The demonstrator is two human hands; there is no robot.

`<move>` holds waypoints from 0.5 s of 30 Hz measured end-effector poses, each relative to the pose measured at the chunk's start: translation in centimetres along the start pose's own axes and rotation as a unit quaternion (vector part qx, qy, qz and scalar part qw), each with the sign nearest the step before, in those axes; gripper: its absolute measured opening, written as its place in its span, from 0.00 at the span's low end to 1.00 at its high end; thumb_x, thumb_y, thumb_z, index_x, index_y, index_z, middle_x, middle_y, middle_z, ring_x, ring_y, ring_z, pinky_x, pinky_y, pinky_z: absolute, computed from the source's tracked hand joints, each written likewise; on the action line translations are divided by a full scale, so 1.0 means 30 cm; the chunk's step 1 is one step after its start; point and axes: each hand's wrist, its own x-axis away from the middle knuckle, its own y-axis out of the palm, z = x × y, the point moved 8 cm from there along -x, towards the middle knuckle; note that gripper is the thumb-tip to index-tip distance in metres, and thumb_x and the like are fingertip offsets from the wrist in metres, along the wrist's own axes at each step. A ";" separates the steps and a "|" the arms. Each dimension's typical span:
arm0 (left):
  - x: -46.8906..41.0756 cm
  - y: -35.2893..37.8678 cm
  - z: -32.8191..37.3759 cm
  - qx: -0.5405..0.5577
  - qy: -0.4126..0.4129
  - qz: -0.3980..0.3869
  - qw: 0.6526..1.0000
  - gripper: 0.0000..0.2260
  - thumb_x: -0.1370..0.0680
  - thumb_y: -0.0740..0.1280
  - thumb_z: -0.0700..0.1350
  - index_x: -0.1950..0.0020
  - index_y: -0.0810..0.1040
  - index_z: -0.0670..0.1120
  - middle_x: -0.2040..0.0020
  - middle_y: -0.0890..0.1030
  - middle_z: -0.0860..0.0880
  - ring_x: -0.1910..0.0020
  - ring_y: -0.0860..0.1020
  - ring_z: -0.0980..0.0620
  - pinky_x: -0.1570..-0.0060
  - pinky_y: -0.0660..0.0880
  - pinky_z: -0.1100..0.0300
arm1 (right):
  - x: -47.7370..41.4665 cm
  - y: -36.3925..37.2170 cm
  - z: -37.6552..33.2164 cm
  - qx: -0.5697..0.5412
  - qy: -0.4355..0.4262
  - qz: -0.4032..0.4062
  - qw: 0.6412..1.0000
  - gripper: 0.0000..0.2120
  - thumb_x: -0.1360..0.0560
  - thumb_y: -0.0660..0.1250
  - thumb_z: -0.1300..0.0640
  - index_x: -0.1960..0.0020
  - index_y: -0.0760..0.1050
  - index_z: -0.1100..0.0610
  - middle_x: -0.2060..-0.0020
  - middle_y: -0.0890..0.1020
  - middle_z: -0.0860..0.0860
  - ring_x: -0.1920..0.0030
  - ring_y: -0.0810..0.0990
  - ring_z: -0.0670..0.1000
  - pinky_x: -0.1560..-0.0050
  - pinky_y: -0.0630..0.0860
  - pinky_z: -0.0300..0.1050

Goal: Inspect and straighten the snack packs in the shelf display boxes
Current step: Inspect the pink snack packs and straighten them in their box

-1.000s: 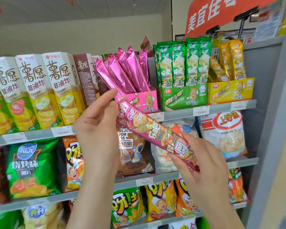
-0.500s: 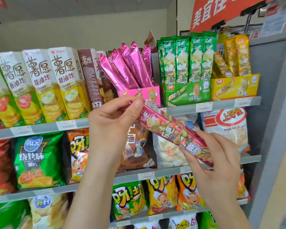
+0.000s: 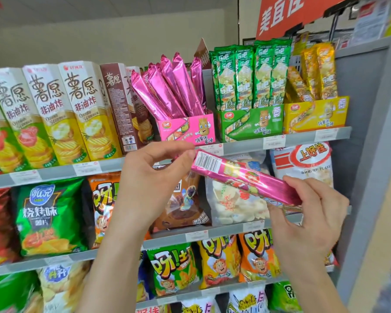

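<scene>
Below the pink display box [image 3: 187, 128], the pink snack pack [image 3: 246, 179] is pinched at both ends by fingers [image 3: 167, 147] of the left hand [image 3: 149, 184] and right hand [image 3: 314, 222], now rolled barcode-side up, so inspection is judged underway, not yet reboxed.

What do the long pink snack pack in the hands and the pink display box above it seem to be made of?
The long pink snack pack is probably metallised plastic film, glossy: bright light streaks run along it. The pink display box is likely printed cardboard with a smooth finish: its front is flat and stiff, with straight cut edges.
</scene>
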 end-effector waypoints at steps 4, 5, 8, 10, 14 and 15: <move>0.010 -0.025 -0.011 -0.059 0.009 0.016 0.998 0.10 0.32 0.72 0.58 0.60 0.84 0.52 0.62 0.84 0.54 0.60 0.82 0.56 0.60 0.77 0.62 | -0.004 -0.009 0.002 0.005 0.002 0.008 1.000 0.19 0.34 0.73 0.68 0.44 0.79 0.63 0.47 0.71 0.55 0.49 0.70 0.59 0.46 0.66 0.49; 0.012 -0.024 -0.014 -0.068 0.012 0.013 0.998 0.10 0.32 0.71 0.58 0.61 0.83 0.52 0.62 0.84 0.54 0.60 0.81 0.55 0.61 0.77 0.60 | -0.002 -0.007 0.002 0.007 0.005 0.004 1.000 0.19 0.34 0.73 0.67 0.43 0.78 0.62 0.47 0.71 0.55 0.49 0.70 0.58 0.47 0.67 0.49; 0.015 -0.028 -0.017 -0.111 0.039 0.026 0.993 0.09 0.31 0.67 0.59 0.63 0.79 0.55 0.63 0.82 0.58 0.63 0.78 0.58 0.63 0.72 0.63 | 0.006 0.021 0.013 0.006 0.004 -0.041 0.999 0.20 0.33 0.75 0.62 0.43 0.77 0.59 0.47 0.71 0.54 0.49 0.71 0.58 0.48 0.68 0.51; 0.014 -0.048 0.002 -0.105 0.075 0.060 0.990 0.06 0.29 0.69 0.58 0.63 0.79 0.58 0.65 0.81 0.60 0.67 0.75 0.60 0.67 0.69 0.66 | 0.017 0.066 0.026 -0.042 0.011 -0.130 0.991 0.22 0.34 0.80 0.55 0.43 0.78 0.58 0.47 0.72 0.52 0.48 0.73 0.54 0.47 0.70 0.46; -0.014 -0.099 0.028 -0.078 0.137 0.105 0.982 0.06 0.26 0.71 0.49 0.61 0.78 0.59 0.65 0.80 0.64 0.65 0.75 0.64 0.63 0.71 0.69 | 0.053 0.118 0.042 -0.158 0.115 -0.303 0.933 0.17 0.32 0.71 0.38 0.46 0.69 0.31 0.52 0.76 0.36 0.53 0.76 0.36 0.56 0.71 0.25; -0.026 -0.102 0.025 -0.075 0.138 0.103 0.982 0.06 0.25 0.70 0.49 0.60 0.78 0.58 0.65 0.80 0.64 0.65 0.75 0.65 0.62 0.70 0.70 | 0.060 0.122 0.034 -0.171 0.123 -0.326 0.922 0.15 0.30 0.69 0.35 0.47 0.67 0.26 0.52 0.77 0.33 0.55 0.77 0.35 0.59 0.71 0.24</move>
